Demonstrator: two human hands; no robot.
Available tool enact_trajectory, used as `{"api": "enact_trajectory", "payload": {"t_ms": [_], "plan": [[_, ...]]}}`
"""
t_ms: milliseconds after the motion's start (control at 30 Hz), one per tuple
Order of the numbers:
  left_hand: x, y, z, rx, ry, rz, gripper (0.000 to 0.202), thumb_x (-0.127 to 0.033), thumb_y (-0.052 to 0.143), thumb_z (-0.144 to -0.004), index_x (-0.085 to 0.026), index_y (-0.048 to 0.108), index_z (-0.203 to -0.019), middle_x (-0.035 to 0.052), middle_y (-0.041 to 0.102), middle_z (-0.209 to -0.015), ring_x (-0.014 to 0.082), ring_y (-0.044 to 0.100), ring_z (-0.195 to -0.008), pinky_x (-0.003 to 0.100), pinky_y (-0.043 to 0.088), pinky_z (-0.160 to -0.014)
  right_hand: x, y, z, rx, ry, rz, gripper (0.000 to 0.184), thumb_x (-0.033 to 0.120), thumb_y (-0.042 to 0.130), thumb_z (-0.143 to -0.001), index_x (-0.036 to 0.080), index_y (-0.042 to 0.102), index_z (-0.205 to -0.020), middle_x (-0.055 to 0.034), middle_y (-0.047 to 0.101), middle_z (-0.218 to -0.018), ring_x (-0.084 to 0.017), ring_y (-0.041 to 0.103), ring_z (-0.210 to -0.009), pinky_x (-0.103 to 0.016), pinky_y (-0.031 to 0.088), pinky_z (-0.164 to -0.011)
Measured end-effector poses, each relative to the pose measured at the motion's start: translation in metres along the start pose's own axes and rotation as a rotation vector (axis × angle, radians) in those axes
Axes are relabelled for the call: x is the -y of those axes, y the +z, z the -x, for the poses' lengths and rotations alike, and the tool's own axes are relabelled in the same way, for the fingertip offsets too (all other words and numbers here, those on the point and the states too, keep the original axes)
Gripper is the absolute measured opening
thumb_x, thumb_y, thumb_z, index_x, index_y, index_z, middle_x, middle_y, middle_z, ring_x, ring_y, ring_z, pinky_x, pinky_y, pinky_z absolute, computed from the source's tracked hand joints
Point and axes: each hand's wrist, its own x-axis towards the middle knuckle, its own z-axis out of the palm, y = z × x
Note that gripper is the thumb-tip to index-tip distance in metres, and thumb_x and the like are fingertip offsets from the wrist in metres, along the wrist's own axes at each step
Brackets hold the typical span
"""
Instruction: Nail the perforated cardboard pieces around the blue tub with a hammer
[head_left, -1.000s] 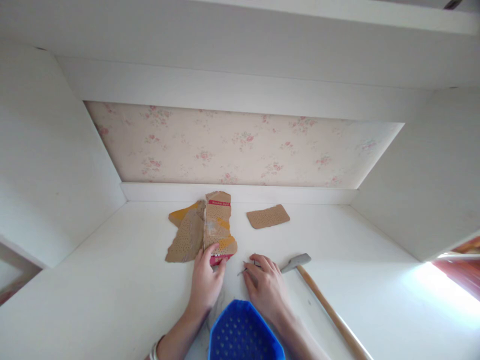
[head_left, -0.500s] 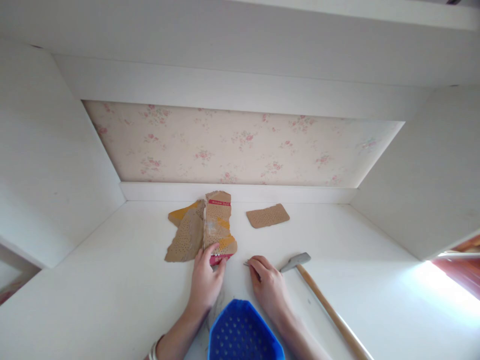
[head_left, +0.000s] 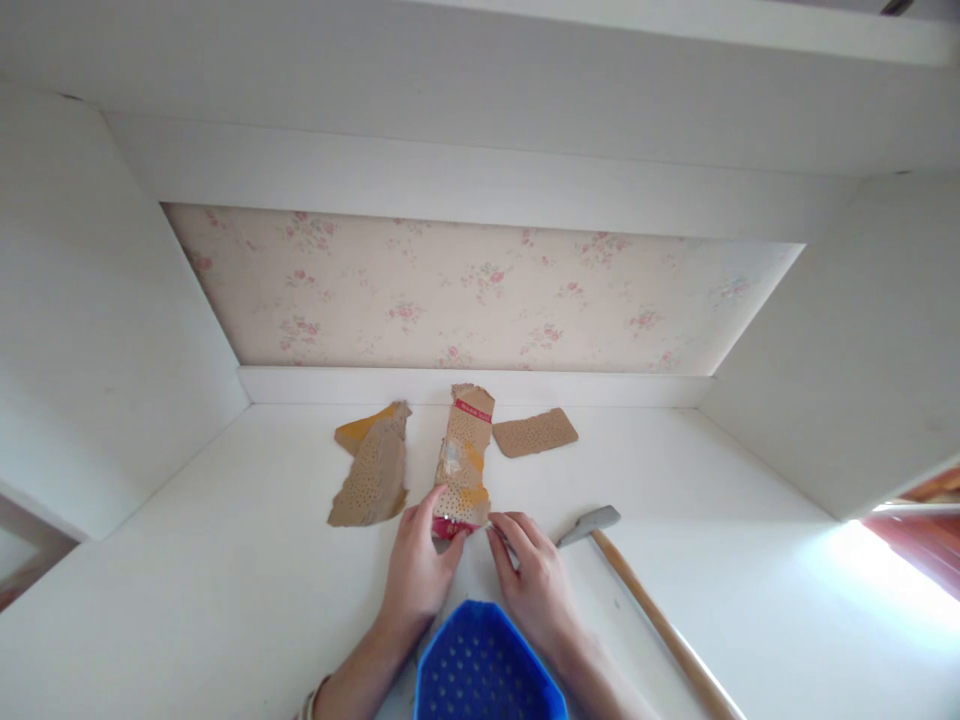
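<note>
My left hand (head_left: 418, 565) pinches the near end of a brown perforated cardboard strip (head_left: 465, 455) with red and yellow print, lifted and tilted on the white shelf (head_left: 225, 560). My right hand (head_left: 534, 572) is closed beside that same end, fingertips at the strip's edge, with a thin metal nail-like piece between them. A second torn cardboard piece (head_left: 373, 465) lies to the left. A smaller rectangular piece (head_left: 535, 432) lies to the right near the back.
A hammer (head_left: 637, 595) with a grey head and wooden handle lies to the right of my right hand. A blue perforated basket (head_left: 484, 665) sits at the bottom centre between my forearms. Flowered wallpaper (head_left: 480, 290) backs the alcove, with white walls on both sides.
My left hand has pulled the printed strip rightward, away from the left cardboard piece. My right hand has shifted left and closed in at the strip's near end.
</note>
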Motion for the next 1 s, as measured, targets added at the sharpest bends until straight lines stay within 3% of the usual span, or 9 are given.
{"api": "enact_trajectory", "payload": {"t_ms": [100, 167, 333, 467, 600, 733, 833, 1000], "plan": [[-0.002, -0.001, 0.001, 0.030, 0.069, -0.074, 0.050, -0.024, 0.063, -0.085, -0.016, 0.053, -0.133, 0.0108, 0.067, -0.104, 0.0248, 0.064, -0.094, 0.043, 0.053, -0.090, 0.009, -0.001, -0.003, 0.029, -0.071, -0.035, 0.024, 0.020, 0.047, -0.101, 0.023, 0.059, -0.122, -0.0071, 0.067, -0.112, -0.020, 0.064, -0.102, -0.031, 0.053, -0.090], [-0.002, -0.002, 0.002, 0.033, 0.130, -0.145, 0.049, -0.019, 0.062, -0.085, -0.018, 0.054, -0.133, 0.0080, 0.069, -0.098, 0.0259, 0.062, -0.096, 0.045, 0.052, -0.091, 0.016, -0.001, -0.007, 0.056, -0.116, -0.049, 0.027, 0.022, 0.048, -0.101, 0.024, 0.057, -0.126, -0.0070, 0.066, -0.118, -0.019, 0.063, -0.106, -0.030, 0.053, -0.092], [-0.001, -0.003, 0.005, 0.046, 0.334, -0.255, 0.054, -0.009, 0.061, -0.080, -0.021, 0.055, -0.132, 0.0062, 0.072, -0.107, 0.0273, 0.057, -0.106, 0.043, 0.048, -0.095, 0.024, -0.001, -0.015, 0.120, -0.217, -0.056, 0.031, 0.022, 0.045, -0.102, 0.027, 0.055, -0.131, -0.0065, 0.067, -0.117, -0.019, 0.066, -0.101, -0.030, 0.055, -0.088], [-0.004, -0.003, 0.008, 0.023, 0.405, -0.337, 0.044, -0.011, 0.058, -0.082, -0.022, 0.061, -0.125, 0.0067, 0.071, -0.108, 0.0279, 0.058, -0.103, 0.044, 0.046, -0.091, 0.024, -0.002, -0.014, 0.139, -0.292, -0.026, 0.033, 0.025, 0.047, -0.100, 0.021, 0.055, -0.132, -0.0103, 0.070, -0.106, -0.023, 0.068, -0.093, -0.033, 0.057, -0.081], [-0.007, -0.004, 0.008, 0.010, 0.379, -0.391, 0.045, -0.012, 0.058, -0.081, -0.023, 0.062, -0.125, 0.0071, 0.072, -0.105, 0.0298, 0.060, -0.101, 0.045, 0.046, -0.087, 0.026, -0.003, -0.011, 0.113, -0.334, 0.016, 0.032, 0.019, 0.041, -0.101, 0.018, 0.059, -0.127, -0.0122, 0.072, -0.103, -0.023, 0.068, -0.090, -0.033, 0.057, -0.078], [-0.003, -0.007, 0.001, -0.035, 0.277, -0.325, 0.041, -0.014, 0.055, -0.085, -0.025, 0.063, -0.123, 0.0074, 0.071, -0.110, 0.0298, 0.061, -0.105, 0.046, 0.046, -0.094, 0.023, -0.007, -0.008, 0.064, -0.322, 0.049, 0.037, 0.011, 0.035, -0.100, 0.021, 0.061, -0.123, -0.0103, 0.072, -0.105, -0.021, 0.068, -0.092, -0.031, 0.056, -0.079], [0.003, -0.011, -0.006, -0.066, 0.170, -0.202, 0.036, -0.015, 0.052, -0.088, -0.023, 0.063, -0.122, 0.0084, 0.068, -0.117, 0.0278, 0.063, -0.108, 0.044, 0.048, -0.096, 0.013, -0.012, -0.004, 0.005, -0.227, 0.081, 0.038, 0.006, 0.033, -0.099, 0.020, 0.061, -0.120, -0.0103, 0.071, -0.108, -0.020, 0.068, -0.096, -0.030, 0.055, -0.084], [0.006, -0.015, -0.012, -0.078, 0.023, 0.001, 0.028, -0.023, 0.055, -0.087, -0.019, 0.064, -0.113, 0.0098, 0.070, -0.112, 0.0266, 0.066, -0.105, 0.042, 0.051, -0.093, -0.007, -0.012, -0.002, -0.017, -0.054, 0.156, 0.031, 0.008, 0.039, -0.098, 0.019, 0.064, -0.112, -0.0088, 0.071, -0.106, -0.020, 0.070, -0.091, -0.029, 0.056, -0.076]]}}
